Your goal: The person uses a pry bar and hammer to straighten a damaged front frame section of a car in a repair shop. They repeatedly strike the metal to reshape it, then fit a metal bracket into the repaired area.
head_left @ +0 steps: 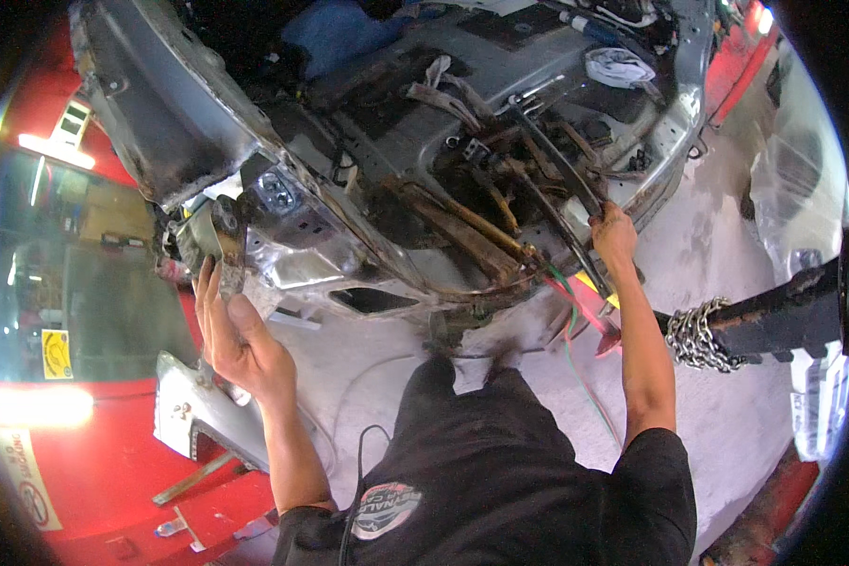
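My right hand (613, 238) is closed round the near end of a long dark bar (564, 165). The bar slants away over a car body's floor pan (505, 71), where several rusty metal strips and tools lie. Its far end lies by a silver tool (536, 91); whether they are joined I cannot tell. On the left, my left hand (245, 347) is raised with its fingers stretched out and nothing in it. Its fingertips overlap a worn grey metal bracket (219, 236) at the body's corner; contact is unclear.
A heavy black beam wrapped in chain (703, 335) juts in from the right. Red and green hoses (585, 377) run to the floor. A loose silver body panel (208, 410) stands by a red surface at left. White cloth (619, 68) lies on the floor pan.
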The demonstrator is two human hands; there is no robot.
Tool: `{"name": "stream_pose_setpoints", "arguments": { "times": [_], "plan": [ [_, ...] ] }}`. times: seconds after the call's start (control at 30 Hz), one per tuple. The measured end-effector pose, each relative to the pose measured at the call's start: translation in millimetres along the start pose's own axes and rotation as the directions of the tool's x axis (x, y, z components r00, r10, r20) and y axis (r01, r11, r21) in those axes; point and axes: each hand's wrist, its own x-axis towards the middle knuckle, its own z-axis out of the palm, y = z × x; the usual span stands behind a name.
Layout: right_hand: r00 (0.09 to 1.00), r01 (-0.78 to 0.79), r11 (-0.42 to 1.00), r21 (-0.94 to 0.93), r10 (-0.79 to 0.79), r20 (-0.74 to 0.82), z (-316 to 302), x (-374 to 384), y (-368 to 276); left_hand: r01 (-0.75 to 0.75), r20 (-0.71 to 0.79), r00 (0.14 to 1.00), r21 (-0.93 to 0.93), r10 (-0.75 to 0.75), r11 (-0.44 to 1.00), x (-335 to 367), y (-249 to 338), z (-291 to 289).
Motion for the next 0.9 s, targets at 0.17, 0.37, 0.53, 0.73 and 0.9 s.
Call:
{"name": "stream_pose_setpoints", "arguments": {
  "times": [0.17,0.37,0.53,0.73,0.9],
  "plan": [
    [0.996,0.085,0.984,-0.158,-0.088,-0.016,15,17,-9,-0.025,-0.009,1.000,-0.001,0.025,1.000,-2,-4,1],
    [0.885,0.451,0.888,0.085,-0.458,0.083,62,93,-99,-0.163,0.097,0.983,0.040,0.158,0.986,9,-11,-4],
    [0.851,0.413,0.909,0.049,-0.404,0.336,136,153,-189,-0.264,0.205,0.944,-0.007,0.260,0.965,16,-25,-14],
    [0.690,0.634,0.753,-0.179,-0.446,0.570,197,181,-207,-0.316,0.302,0.897,-0.071,0.323,0.946,19,-41,-23],
    [0.793,0.520,0.848,-0.097,-0.437,0.425,242,203,-178,-0.320,0.354,0.875,-0.089,0.330,0.943,22,-41,-24]
  ]
}}
